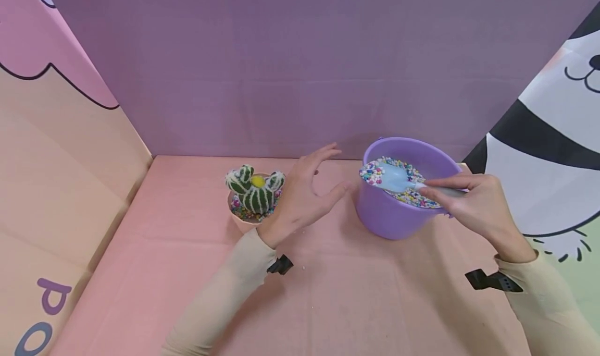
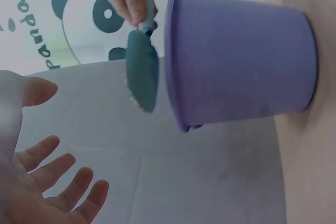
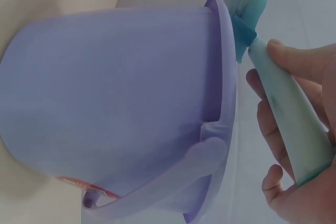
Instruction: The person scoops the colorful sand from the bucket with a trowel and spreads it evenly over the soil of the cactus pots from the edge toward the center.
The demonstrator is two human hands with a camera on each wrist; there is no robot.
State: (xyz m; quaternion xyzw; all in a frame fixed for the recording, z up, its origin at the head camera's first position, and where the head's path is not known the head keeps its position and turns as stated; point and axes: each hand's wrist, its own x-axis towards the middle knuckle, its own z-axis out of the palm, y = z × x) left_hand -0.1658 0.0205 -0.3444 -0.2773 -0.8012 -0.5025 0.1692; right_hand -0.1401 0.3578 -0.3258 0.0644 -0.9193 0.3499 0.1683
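Observation:
My right hand (image 1: 473,202) grips the pale handle of a light blue scoop (image 1: 395,179), thumb along the handle in the right wrist view. Multicoloured pebbles (image 1: 372,172) fill the scoop's tip, which is above the near left rim of a purple bucket (image 1: 394,223). More of the same pebbles lie inside the bucket. My left hand (image 1: 304,192) hovers with fingers spread and nothing in it, between bucket and cactus. Behind that hand stands a green, white-striped cactus (image 1: 257,198) with a yellow top, in a pinkish pot (image 1: 241,224) holding coloured pebbles; the hand hides the pot's right side.
A pink cloth (image 1: 328,304) covers the table, with a few stray pebbles on it. A purple backdrop (image 1: 304,74) rises behind. Printed side panels stand left and right, the right one with a panda (image 1: 558,158). The bucket's handle (image 3: 157,182) hangs down its side.

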